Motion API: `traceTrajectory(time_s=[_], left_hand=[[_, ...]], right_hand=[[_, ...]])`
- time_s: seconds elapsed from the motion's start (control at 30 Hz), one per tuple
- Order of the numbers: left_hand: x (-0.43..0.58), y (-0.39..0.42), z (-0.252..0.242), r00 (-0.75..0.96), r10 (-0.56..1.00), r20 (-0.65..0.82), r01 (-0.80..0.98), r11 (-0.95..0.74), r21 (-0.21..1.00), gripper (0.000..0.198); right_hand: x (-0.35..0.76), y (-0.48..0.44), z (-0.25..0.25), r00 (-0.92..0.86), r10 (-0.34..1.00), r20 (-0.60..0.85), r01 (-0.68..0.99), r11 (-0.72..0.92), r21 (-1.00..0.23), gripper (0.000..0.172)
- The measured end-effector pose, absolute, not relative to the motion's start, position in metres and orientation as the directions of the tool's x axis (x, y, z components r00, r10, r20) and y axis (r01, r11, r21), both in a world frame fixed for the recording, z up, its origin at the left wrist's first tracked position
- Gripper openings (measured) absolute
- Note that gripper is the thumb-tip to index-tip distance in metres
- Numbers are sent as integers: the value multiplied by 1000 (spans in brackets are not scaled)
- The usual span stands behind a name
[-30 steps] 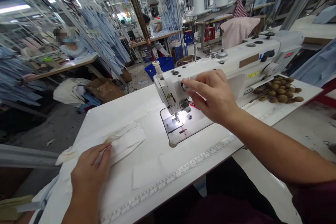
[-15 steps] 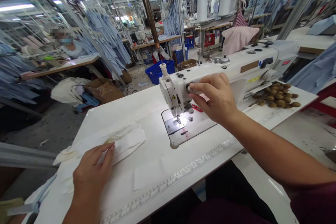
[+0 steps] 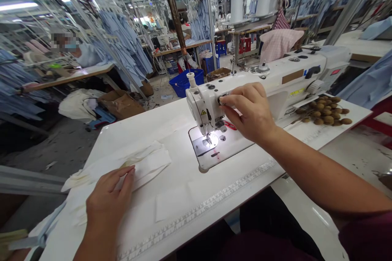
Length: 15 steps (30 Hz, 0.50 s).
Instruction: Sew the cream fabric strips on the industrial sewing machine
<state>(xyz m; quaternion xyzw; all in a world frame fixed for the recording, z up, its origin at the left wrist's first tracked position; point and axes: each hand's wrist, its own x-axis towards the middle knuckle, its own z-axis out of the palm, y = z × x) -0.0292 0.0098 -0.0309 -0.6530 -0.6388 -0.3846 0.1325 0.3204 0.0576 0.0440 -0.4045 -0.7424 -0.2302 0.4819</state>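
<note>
White folded cloth [image 3: 143, 164] lies on the sewing table [image 3: 104, 149], to the left of the sewing machine [image 3: 202, 108]. My left hand [image 3: 108, 204] rests on the cloth's near edge with fingers a little curved, and I cannot tell if it grips. My right hand [image 3: 251, 112] is closed on a small dark knob [image 3: 221, 100] on the machine's head, pinching it between the fingertips.

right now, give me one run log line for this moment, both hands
left hand: on white fabric | right hand: on knob of white sewing machine | nearby: longans on table
</note>
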Motion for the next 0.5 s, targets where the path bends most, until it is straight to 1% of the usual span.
traceTrajectory(time_s=[0.1, 0.27, 0.4, 0.5], left_hand=[[-29, 10, -32, -115, 734, 669, 933, -152, 327, 13], [-30, 11, -33, -127, 750, 649, 931, -135, 339, 15], [-30, 11, -30, -106, 730, 675, 927, -173, 333, 19], [-29, 11, -28, -76, 732, 677, 919, -212, 332, 22]], right_hand=[[320, 57, 44, -228, 354, 907, 811, 585, -25, 14], [321, 57, 43, -229, 364, 903, 805, 592, -34, 22], [322, 58, 41, -215, 358, 909, 806, 590, -42, 17], [323, 59, 40, -192, 361, 912, 818, 573, -54, 20]])
